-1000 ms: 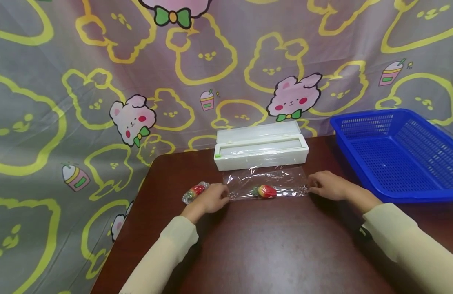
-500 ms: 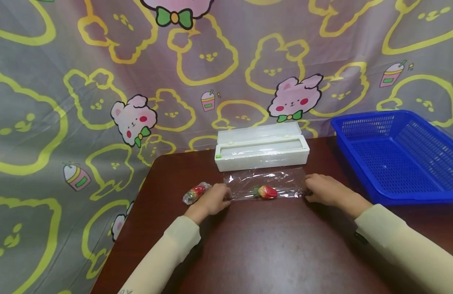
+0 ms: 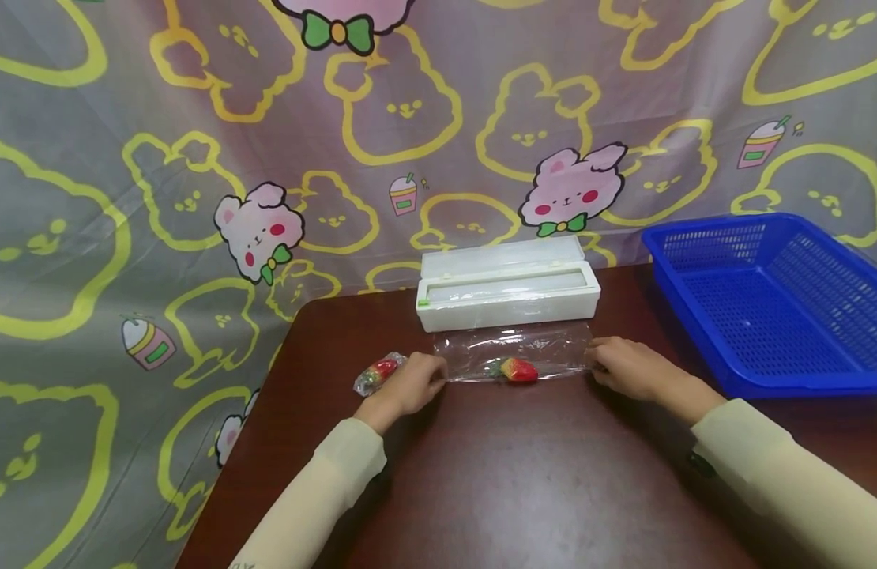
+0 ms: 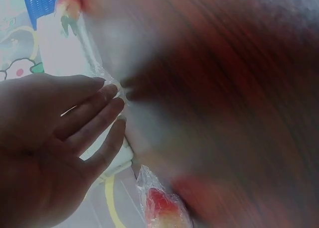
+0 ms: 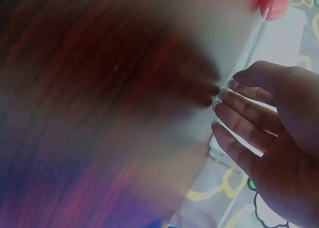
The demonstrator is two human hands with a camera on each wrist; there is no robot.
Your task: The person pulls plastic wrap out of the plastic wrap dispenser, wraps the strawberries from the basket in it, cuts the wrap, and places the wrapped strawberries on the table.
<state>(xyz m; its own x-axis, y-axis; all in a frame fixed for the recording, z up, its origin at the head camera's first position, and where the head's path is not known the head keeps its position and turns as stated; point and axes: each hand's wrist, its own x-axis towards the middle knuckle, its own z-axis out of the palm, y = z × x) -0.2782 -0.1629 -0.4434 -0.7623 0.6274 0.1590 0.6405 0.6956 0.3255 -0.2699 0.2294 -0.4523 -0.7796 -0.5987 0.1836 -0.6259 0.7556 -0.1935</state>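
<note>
A sheet of clear plastic wrap [image 3: 474,348] stretches from the front of the white wrap dispenser [image 3: 510,310] onto the table. On it lies a red strawberry [image 3: 520,370] with green leaves. My left hand [image 3: 412,383] pinches the near left corner of the wrap between thumb and forefinger; the left wrist view shows the film at the fingertips [image 4: 113,90]. At the near right corner my right hand [image 3: 626,366] pinches the wrap in the same way. Beside my left hand lies a second strawberry [image 3: 379,373], wrapped in crinkled film.
A blue plastic basket [image 3: 737,379] stands at the right of the brown table [image 3: 510,474]. The dispenser's lid [image 3: 502,254] is raised at the back. Behind the table hangs a patterned curtain [image 3: 438,118].
My right hand has moved slightly left and taken hold of the wrap's corner. The wrap's near edge has risen a little and looks tauter. My left hand has hardly moved.
</note>
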